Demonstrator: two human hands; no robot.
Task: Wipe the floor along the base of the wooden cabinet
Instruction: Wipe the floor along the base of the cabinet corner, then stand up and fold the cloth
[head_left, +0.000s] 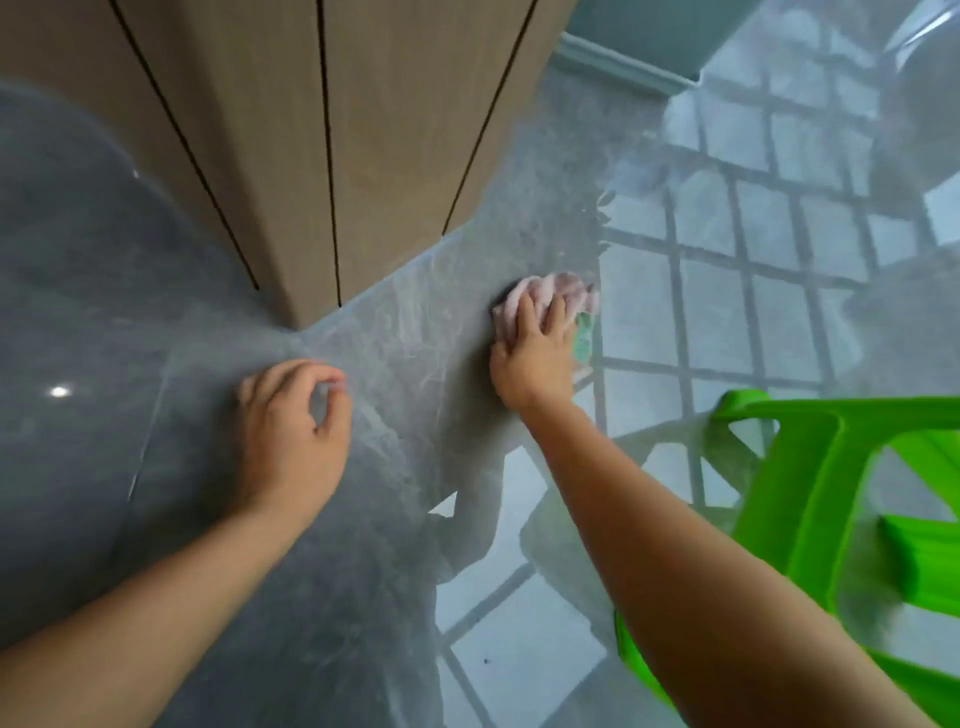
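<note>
A pale wooden cabinet (332, 145) with dark vertical seams fills the upper left; its corner meets the glossy grey floor (395, 332) at the centre. My right hand (535, 358) presses flat on a pink cloth (561, 296) with a green patch, on the floor a short way right of the cabinet's base. My left hand (291, 421) rests on the floor below the cabinet corner, fingers loosely curled with thumb and forefinger nearly touching, holding nothing.
A bright green plastic stool (831, 493) stands at the right, close to my right forearm. The floor reflects a window grid at the right and a light spot at the left. A pale skirting (623, 67) runs along the far wall.
</note>
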